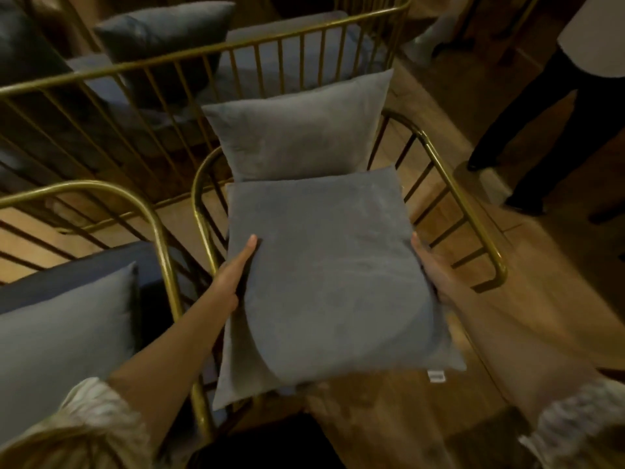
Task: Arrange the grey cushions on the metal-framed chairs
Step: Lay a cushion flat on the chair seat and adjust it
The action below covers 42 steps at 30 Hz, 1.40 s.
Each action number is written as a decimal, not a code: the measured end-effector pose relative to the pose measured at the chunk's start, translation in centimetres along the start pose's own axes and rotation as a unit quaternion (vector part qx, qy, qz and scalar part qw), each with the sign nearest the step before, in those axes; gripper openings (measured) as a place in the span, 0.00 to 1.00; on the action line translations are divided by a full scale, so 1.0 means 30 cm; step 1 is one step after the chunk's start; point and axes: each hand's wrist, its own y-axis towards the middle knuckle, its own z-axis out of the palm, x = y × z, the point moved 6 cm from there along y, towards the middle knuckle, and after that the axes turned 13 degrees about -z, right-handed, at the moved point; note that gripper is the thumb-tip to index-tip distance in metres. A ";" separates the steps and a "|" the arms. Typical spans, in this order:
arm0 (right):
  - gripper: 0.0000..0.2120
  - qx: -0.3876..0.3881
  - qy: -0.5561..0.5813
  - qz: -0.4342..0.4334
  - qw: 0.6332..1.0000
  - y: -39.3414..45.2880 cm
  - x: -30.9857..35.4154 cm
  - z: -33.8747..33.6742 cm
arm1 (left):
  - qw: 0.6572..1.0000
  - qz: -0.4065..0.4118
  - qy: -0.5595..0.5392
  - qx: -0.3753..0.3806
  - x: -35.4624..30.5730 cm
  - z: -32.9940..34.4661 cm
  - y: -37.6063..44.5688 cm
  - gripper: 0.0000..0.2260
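Note:
A grey cushion (331, 275) is held flat over the seat of a gold metal-framed chair (453, 198) in the middle of the view. My left hand (236, 269) grips its left edge and my right hand (431, 269) grips its right edge. A second grey cushion (297, 130) leans upright against the back of the same chair, just beyond the held one. The chair's seat is hidden beneath the held cushion.
Another gold chair (148, 211) with a grey cushion (61, 340) stands at lower left. Behind, a gold-railed bench (203, 55) holds a dark cushion (162, 42). A person's legs (527, 123) stand at the right on the wooden floor (541, 299).

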 end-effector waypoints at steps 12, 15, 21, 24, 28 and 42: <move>0.53 0.131 0.176 -0.105 0.970 -0.151 0.430 0.731 | 0.973 0.170 -0.059 -0.147 -0.292 -0.696 -0.501 0.41; 0.44 0.184 0.182 -0.130 0.957 -0.239 0.569 0.980 | 0.957 0.201 -0.079 -0.195 -0.352 -0.931 -0.620 0.38; 0.50 0.236 0.199 -0.139 0.941 -0.386 0.778 1.449 | 0.940 0.239 -0.095 -0.223 -0.503 -1.367 -0.778 0.49; 0.51 0.253 0.198 -0.159 0.933 -0.455 0.868 1.657 | 0.935 0.285 -0.081 -0.194 -0.600 -1.541 -0.818 0.54; 0.41 0.241 0.193 -0.174 0.935 -0.462 0.915 1.917 | 0.924 0.309 -0.118 -0.194 -0.700 -1.749 -0.783 0.46; 0.42 0.140 0.101 -0.058 0.983 -0.281 0.679 2.314 | 0.965 0.101 -0.109 -0.214 -0.651 -2.080 -0.230 0.56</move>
